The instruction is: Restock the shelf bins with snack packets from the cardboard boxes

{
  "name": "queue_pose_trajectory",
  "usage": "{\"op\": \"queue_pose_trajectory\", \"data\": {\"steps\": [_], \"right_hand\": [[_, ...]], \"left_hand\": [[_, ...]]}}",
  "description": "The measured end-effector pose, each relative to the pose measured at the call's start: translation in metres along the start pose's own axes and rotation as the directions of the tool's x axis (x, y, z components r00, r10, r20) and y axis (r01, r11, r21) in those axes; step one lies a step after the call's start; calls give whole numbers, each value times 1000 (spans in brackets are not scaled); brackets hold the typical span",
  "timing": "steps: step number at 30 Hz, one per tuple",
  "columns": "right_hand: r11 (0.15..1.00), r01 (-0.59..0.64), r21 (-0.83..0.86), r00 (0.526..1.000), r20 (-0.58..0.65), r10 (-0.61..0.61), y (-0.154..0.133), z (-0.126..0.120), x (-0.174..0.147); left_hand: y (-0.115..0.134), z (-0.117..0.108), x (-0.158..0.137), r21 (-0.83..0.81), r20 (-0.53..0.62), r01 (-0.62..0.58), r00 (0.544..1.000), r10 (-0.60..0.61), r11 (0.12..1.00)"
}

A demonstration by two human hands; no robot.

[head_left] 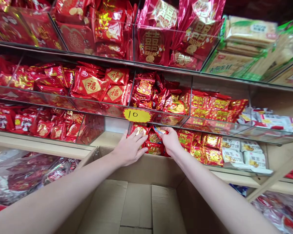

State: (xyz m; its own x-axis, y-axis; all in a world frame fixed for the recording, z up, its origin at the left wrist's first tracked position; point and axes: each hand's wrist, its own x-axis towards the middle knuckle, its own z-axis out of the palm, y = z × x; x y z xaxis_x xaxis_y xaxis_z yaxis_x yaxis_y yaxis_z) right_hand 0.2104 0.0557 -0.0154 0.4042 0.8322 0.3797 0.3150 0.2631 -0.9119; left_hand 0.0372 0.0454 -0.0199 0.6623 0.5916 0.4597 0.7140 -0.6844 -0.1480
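Note:
My left hand (pixel 132 148) lies with its fingers stretched over small red snack packets (pixel 155 138) in a bin on the lower shelf. My right hand (pixel 170 140) is closed at the right side of the same bin, thumb and fingers on a small packet with blue and white on it (pixel 160 130). Below both hands stands an open cardboard box (pixel 146 167), its inner floor and flaps showing between my forearms. Just above the hands, a yellow tag (pixel 137 115) marked 10 is fixed to the shelf front.
Clear-fronted bins of red and gold packets (pixel 90 84) fill the shelves. Green-wrapped crackers (pixel 251 29) are at the upper right, white packets (pixel 254 156) at the lower right. Clear plastic bags (pixel 26 172) lie on the left below. A wooden upright (pixel 278 172) stands at the right.

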Motion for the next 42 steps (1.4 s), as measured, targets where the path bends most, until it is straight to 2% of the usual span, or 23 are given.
{"op": "queue_pose_trajectory", "data": {"steps": [4, 7, 10, 14, 16, 19, 20, 21, 24, 30, 35, 42], "right_hand": [[951, 12, -309, 1000, 3, -12, -4, 0, 0], [866, 85, -492, 994, 106, -37, -11, -2, -3], [766, 159, -623, 978, 205, -37, -16, 1, -4], [644, 205, -737, 974, 219, -60, -20, 8, -7], [521, 215, -826, 976, 200, -85, -21, 10, -9], [243, 254, -936, 961, 217, -169, -22, 10, -12], [173, 277, -945, 949, 241, -202, -22, 9, -12], [137, 303, -943, 936, 268, -227, -21, 9, -11], [105, 362, -926, 911, 328, -250, -20, 10, -4], [123, 424, -897, 891, 389, -234, -17, 15, 15], [123, 486, -865, 865, 457, -206, -19, 14, 17], [110, 432, -895, 894, 408, -187, -27, 16, 0]], "left_hand": [[0, 3, -2, 13, 11, 21, 1000, -21, 1000], [-1, 3, -3, -7, 37, 52, 998, -52, 999], [0, 4, -3, -35, 63, 86, 995, -83, 996], [1, 3, -5, -60, 57, 100, 994, -97, 993], [1, 3, -6, -68, 53, 96, 994, -93, 993], [0, 3, -6, -80, 54, 102, 994, -98, 992], [0, 3, -6, -82, 56, 107, 993, -103, 991], [0, 3, -6, -83, 59, 113, 992, -108, 990], [0, 3, -7, -87, 73, 126, 990, -119, 988], [0, 3, -8, -72, 69, 120, 991, -115, 990], [1, 4, -8, -61, 77, 144, 987, -140, 988], [4, 6, -7, -31, 20, 163, 987, -162, 986]]}}
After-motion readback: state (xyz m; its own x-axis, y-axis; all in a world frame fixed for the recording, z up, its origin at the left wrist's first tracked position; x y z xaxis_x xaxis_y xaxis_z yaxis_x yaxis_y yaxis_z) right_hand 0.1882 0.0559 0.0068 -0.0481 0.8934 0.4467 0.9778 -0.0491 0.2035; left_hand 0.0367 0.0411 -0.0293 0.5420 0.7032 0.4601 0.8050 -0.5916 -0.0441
